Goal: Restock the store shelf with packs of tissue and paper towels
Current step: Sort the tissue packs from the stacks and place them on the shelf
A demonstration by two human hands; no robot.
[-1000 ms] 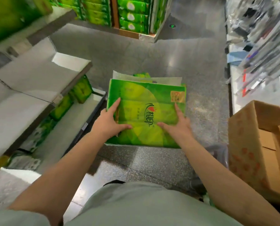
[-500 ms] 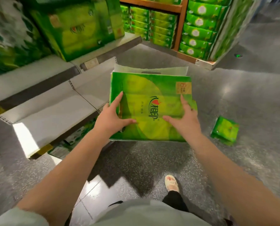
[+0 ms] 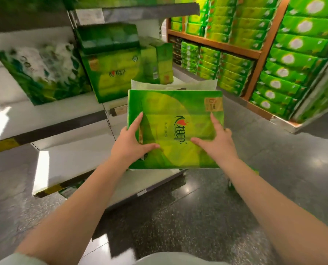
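Restocking looks partway done, judging from the shelves. The left hand (image 3: 129, 143) and the right hand (image 3: 217, 144) hold a flat green plastic-wrapped pack of tissue (image 3: 175, 129) between them, one on each side, thumbs pressed on its printed top face and index fingers lying along its side edges; the remaining fingers are hidden underneath. The pack hangs in the air in front of the white metal store shelf (image 3: 50, 113), just off its front edge and not yet set down.

On that shelf already stand a matching green tissue pack (image 3: 115, 79), a white-and-green patterned paper pack (image 3: 39, 71) to its left, and a narrower green pack (image 3: 157, 62) to its right, with a dark green pack stacked on top. So some stock is in place, and at least this pack is left to go.

Bare shelf surface shows in front of the standing packs and on the lower white shelf (image 3: 73, 165), which looks like enough room to slide the pack in. The shelf lip and the upright post by the price labels are the edges to watch.
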